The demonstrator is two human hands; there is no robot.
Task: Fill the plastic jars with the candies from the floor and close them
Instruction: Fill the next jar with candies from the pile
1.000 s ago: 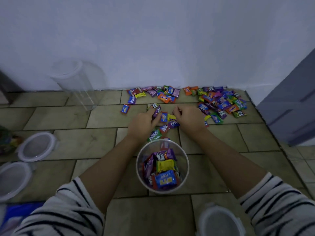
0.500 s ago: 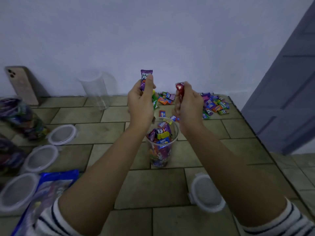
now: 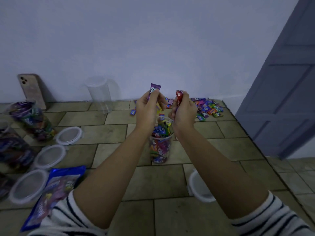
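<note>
A clear plastic jar [image 3: 160, 150], mostly full of wrapped candies, stands open on the tiled floor in the middle. My left hand [image 3: 147, 109] is raised above it and pinches a purple candy [image 3: 154, 88], with more candies in its palm. My right hand [image 3: 183, 109] hovers just right of it and grips a red candy [image 3: 179, 95]. Behind the hands a pile of loose candies [image 3: 207, 108] lies along the wall. An empty jar [image 3: 100, 94] stands by the wall at left. One lid [image 3: 198, 188] lies right of the open jar, partly behind my right arm.
Filled jars [image 3: 34, 120] stand at far left, with several lids [image 3: 69, 135] beside them. A blue candy bag [image 3: 54, 189] lies at lower left. A phone [image 3: 32, 89] leans on the wall. A grey door [image 3: 281, 99] is at right.
Both hands left the floor pile with candies and rose above the jar. Since half a second ago they have barely moved.
</note>
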